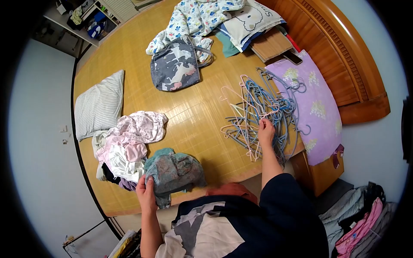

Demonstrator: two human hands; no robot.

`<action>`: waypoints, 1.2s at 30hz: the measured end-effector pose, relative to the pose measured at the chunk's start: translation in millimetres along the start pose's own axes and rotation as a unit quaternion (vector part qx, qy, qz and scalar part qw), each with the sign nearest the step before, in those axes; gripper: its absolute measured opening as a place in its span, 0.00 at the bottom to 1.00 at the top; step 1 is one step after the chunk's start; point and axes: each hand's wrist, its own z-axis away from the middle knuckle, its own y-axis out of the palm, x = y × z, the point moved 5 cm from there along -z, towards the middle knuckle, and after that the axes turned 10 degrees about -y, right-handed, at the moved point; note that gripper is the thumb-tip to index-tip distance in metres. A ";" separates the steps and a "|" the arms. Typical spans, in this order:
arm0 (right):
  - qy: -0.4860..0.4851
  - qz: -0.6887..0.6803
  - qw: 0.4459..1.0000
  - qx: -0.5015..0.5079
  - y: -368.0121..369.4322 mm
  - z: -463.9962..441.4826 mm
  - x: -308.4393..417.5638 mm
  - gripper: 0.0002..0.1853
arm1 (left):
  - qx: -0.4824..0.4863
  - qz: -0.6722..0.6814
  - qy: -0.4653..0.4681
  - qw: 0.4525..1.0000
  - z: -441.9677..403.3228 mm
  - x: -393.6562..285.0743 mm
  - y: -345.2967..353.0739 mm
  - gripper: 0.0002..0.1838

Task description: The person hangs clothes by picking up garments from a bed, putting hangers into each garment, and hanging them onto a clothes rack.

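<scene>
My left hand point(147, 192) is closed on the left edge of a grey-green patterned garment point(176, 172), which lies bunched at the bed's near edge. Beside it on the left is a pile of pink, white and dark clothes point(129, 150). On the right, my right hand point(266, 129) reaches onto a tangled heap of blue, grey and pink hangers point(279, 103). Its fingers are pinched together at a pink hanger point(253, 142) near the middle of the heap.
A striped pillow point(101, 103) lies at the left, a grey unicorn bag point(175, 64) and patterned bedding point(193, 19) at the back. A purple pillow point(320, 112), phone point(292, 57) and wooden headboard point(344, 56) are at the right. More clothes point(361, 219) lie lower right.
</scene>
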 end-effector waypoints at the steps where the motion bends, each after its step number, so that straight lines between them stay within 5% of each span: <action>1: -0.001 0.002 1.000 0.004 -0.1 -0.3 0.6 0.06 | -0.006 -0.005 0.004 1.000 0.1 1.1 -1.6 0.12; 12: 0.127 -0.123 0.983 0.039 21.4 16.8 -43.7 0.08 | -0.008 0.001 0.002 1.000 3.3 7.4 -9.3 0.14; 24: 0.073 0.064 0.994 0.058 17.3 13.2 -32.3 0.12 | 0.002 0.003 -0.004 1.000 3.6 6.2 -4.8 0.11; 30: 0.157 0.084 0.977 0.118 18.6 2.2 -22.7 0.08 | -0.007 -0.006 -0.003 1.000 4.7 1.3 -2.3 0.11; 33: 0.129 0.102 0.985 0.054 19.7 -3.7 -22.8 0.14 | -0.011 -0.005 -0.008 1.000 4.4 2.9 -3.4 0.11; 36: 0.228 0.078 0.968 0.066 18.1 -2.5 -26.7 0.19 | -0.015 -0.005 -0.010 1.000 3.9 4.3 -4.7 0.11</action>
